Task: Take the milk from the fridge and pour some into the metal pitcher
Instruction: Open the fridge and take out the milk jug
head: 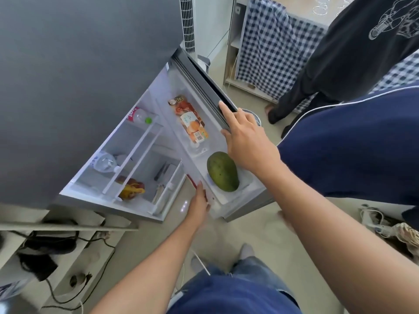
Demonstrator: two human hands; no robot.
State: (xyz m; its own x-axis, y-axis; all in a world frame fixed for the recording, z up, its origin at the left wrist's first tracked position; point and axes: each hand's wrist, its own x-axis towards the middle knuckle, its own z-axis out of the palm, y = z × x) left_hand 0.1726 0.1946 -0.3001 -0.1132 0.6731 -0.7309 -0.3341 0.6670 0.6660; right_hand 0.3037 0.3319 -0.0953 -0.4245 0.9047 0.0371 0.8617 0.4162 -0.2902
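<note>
The grey fridge (86, 64) stands open, and its door (204, 82) is swung out toward me. My right hand (246, 139) grips the door's outer edge, fingers over the rim. My left hand (199, 201) reaches down below the door shelf and closes on a red and white carton (192, 181), taken to be the milk. The shelf and my hand hide most of the carton. No metal pitcher is in view.
The door shelf holds an orange juice carton (192, 121) and a green mango (223, 171). Inside are bottles (140, 115) and a bag of fruit (132, 189). Another person (353, 55) stands at the right by a checked-cloth cabinet (267, 48). Cables (49, 243) lie low on the left.
</note>
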